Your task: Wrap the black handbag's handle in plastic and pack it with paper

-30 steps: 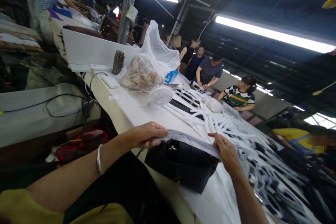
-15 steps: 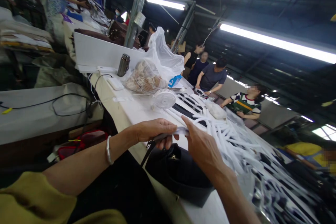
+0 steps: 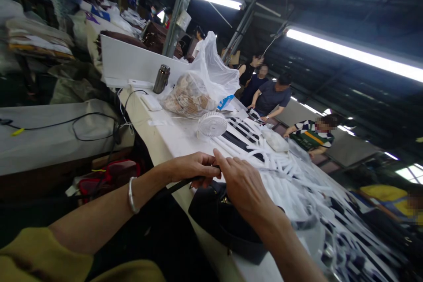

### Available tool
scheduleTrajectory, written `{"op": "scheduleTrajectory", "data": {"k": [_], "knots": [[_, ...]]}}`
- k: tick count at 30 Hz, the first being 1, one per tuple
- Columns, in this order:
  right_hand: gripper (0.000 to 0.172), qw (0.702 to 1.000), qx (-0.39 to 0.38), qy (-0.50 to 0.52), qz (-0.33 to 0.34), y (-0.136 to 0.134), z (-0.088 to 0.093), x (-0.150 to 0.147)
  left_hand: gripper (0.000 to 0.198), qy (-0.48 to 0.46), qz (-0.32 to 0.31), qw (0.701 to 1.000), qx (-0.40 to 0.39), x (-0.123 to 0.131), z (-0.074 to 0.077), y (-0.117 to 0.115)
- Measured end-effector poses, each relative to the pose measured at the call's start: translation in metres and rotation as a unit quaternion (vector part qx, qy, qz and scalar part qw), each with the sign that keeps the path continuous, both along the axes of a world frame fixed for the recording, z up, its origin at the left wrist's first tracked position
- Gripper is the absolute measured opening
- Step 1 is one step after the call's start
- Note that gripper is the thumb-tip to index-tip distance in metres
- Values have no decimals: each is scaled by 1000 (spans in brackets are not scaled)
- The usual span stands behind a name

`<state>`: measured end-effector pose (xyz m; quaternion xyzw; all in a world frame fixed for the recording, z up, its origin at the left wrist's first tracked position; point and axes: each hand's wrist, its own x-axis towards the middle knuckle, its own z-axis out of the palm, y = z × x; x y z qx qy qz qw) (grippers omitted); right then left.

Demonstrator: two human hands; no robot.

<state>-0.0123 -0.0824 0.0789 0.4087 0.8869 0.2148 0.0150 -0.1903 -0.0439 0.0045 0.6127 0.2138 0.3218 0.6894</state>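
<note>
My left hand (image 3: 194, 166) is closed round a narrow black strap (image 3: 176, 186), its thumb on top. One length of the strap runs back under my left wrist. My right hand (image 3: 243, 180) meets the left fingertips, its fingers bent and closed at the strap's end; its grip is partly hidden. Just below both hands, a black bag (image 3: 228, 233) with small gold-coloured metal fittings rests at the table's near edge. My right forearm covers part of it.
Past my hands stand a small white fan (image 3: 212, 124), a clear plastic bag (image 3: 188, 94) of brownish pieces and a dark flask (image 3: 161, 79). White and black strips (image 3: 284, 185) spread over the table (image 3: 168, 134) to the right. Several people work across it.
My right hand has moved left and closed in on my left hand. The pale piece that showed between them is now hidden. The view has shifted slightly.
</note>
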Motion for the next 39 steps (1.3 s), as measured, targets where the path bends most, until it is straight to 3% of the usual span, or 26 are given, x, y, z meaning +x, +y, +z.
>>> {"op": "scheduleTrajectory", "data": {"k": [3,5,8,11,14,19,23,25,27,29,32,34,36,39], "knots": [[57,999,11,-3,-44,7,-6,15,45,18,-13,1000,-18,-14,-11,1],[58,1000,-8,11,-28,4,-6,11,44,28,-7,999,-21,-16,-18,3],[63,993,-97,61,27,-7,1,-15,44,17,7,1000,19,-11,-18,6],[60,970,-204,126,38,-11,9,-33,48,-3,-12,999,52,-13,-14,6],[48,950,-252,186,11,-4,14,-23,46,7,-53,998,30,-30,-25,4],[36,943,-249,207,-79,8,8,-3,40,-1,29,999,-23,-43,-52,1],[33,950,-245,184,-60,10,3,-22,42,-29,39,999,10,-25,-40,4],[32,944,-251,205,-61,10,6,-27,46,-57,73,996,10,-21,-37,6],[30,936,-241,242,-89,12,12,-22,50,-74,140,987,-23,-26,-49,7],[30,926,-225,274,-133,15,18,-9,52,-40,185,979,-74,-35,-78,4],[33,899,-239,322,-175,19,22,13,50,79,88,986,-114,-42,-130,-9],[34,880,-262,354,-177,22,20,22,46,124,-1,986,-113,-33,-151,-20],[34,868,-277,375,-172,24,17,27,44,111,20,989,-96,-17,-153,-27],[33,862,-291,377,-172,25,10,30,49,17,135,990,-38,8,-130,-24]]}}
